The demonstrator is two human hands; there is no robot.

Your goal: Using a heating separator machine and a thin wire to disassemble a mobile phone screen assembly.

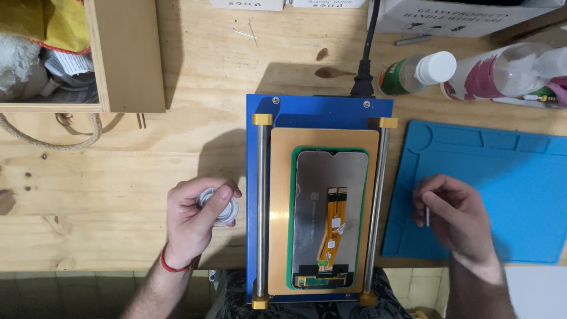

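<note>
A small round clear spool (217, 207) is clenched in the left hand (195, 221); a thin white stick (427, 216) is pinched in the right hand (455, 215). Between both grips the phone screen panel with its orange flex cable (329, 218) lies untouched, so preparation seems under way; careful alignment is likely called for.

Left hand (198, 221) grips a small spool (217, 207) (wire, seemingly) at centre-left; right hand (458, 215) pinches a thin white stick (427, 216) over the blue mat (502, 177).

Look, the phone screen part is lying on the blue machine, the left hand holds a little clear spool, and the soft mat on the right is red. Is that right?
Not quite. The mat is blue, not red, as the head view shows. The rest holds: the phone screen part lies on the blue machine, and the left hand holds a small clear spool.
</note>
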